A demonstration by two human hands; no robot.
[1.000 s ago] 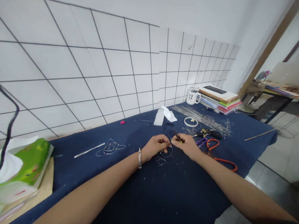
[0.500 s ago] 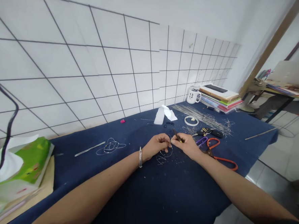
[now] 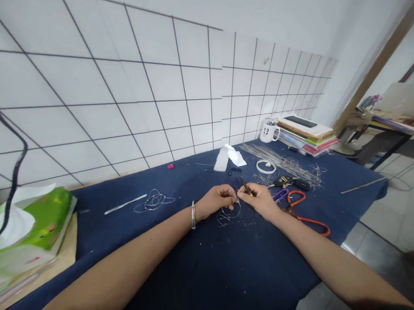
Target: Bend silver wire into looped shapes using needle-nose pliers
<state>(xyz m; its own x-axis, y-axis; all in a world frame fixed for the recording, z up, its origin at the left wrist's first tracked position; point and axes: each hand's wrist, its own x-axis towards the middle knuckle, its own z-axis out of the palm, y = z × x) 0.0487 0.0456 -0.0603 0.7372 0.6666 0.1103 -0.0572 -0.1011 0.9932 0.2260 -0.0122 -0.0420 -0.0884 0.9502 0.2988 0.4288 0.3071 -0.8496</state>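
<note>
My left hand [image 3: 217, 199], with a metal bangle on its wrist, has its fingers curled and pinches a thin loop of wire [image 3: 228, 213] that lies on the dark blue cloth [image 3: 206, 262]. Right beside it, my right hand [image 3: 260, 199] is closed around a small dark tool with a yellow handle [image 3: 246, 187], whose tip points up and away. The two hands almost touch over the wire loop. What the tool's working end looks like is too small to make out.
Orange-handled scissors [image 3: 303, 214] and purple-handled pliers [image 3: 280, 195] lie just right of my right hand. Behind are a bundle of straight wires [image 3: 281, 162], a tape roll [image 3: 265, 166], a white mug [image 3: 269, 132], stacked books [image 3: 305, 132], a tangled wire [image 3: 153, 201] and a green tissue pack [image 3: 32, 222].
Both hands stay together over the wire loop with only slight finger shifts. The camera has tipped a little, so the scene sits slightly lower and to the right.
</note>
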